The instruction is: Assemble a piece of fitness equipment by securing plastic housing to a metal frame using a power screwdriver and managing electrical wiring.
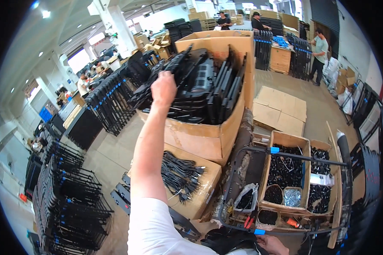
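My left hand (164, 88) reaches over a large cardboard carton (195, 138) filled with black plastic panels (202, 78). Its fingers are curled around the edge of a black plastic panel (177, 61) at the carton's left side. At the lower edge, my right hand (273, 245) is curled beside a bundle of black material (230, 240), just below a black tubular frame (302, 157) with blue clips. What it grips is hidden. The frame lies over a parts bench in front of me.
Black cables (181, 174) lie on a closed carton (206, 176). Open boxes (307, 146) hold small black parts and screws; red-handled pliers (248, 222) lie nearby. Flattened cardboard (281, 108) is on the floor. Black frames (66, 195) stack at left. Several people work farther back.
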Action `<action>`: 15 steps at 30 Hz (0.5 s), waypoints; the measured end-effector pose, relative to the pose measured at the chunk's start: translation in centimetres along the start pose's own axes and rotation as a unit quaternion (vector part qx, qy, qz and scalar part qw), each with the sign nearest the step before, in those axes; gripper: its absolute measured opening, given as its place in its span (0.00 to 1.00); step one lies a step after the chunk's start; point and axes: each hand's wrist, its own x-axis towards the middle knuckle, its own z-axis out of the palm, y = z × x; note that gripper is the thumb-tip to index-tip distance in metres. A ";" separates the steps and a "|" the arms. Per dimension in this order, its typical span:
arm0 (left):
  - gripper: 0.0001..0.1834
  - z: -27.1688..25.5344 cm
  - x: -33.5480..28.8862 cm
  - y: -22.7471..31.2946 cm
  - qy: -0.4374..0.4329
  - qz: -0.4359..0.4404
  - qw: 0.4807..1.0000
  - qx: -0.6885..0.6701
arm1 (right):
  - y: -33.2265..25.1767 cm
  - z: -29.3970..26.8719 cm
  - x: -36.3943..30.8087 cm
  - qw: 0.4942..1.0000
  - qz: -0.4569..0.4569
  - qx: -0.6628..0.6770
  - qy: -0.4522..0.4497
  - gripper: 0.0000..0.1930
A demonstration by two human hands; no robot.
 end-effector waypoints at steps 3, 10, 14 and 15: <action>0.12 -1.6 -0.7 2.4 0.018 0.042 0.999 -0.004 | -4.7 -2.0 1.0 0.988 -0.018 -0.143 -0.045 0.24; 0.09 -10.2 -3.6 7.3 0.221 -0.027 0.919 -0.325 | -13.3 -7.0 4.2 0.985 -0.145 -0.079 0.059 0.21; 0.13 -15.6 -8.0 11.8 0.231 -0.137 0.838 -0.475 | -17.4 -11.6 7.5 0.914 -0.233 0.076 0.322 0.20; 0.14 -17.3 -9.9 13.4 0.150 -0.183 0.802 -0.548 | -19.2 -13.1 8.1 0.889 -0.269 0.140 0.344 0.22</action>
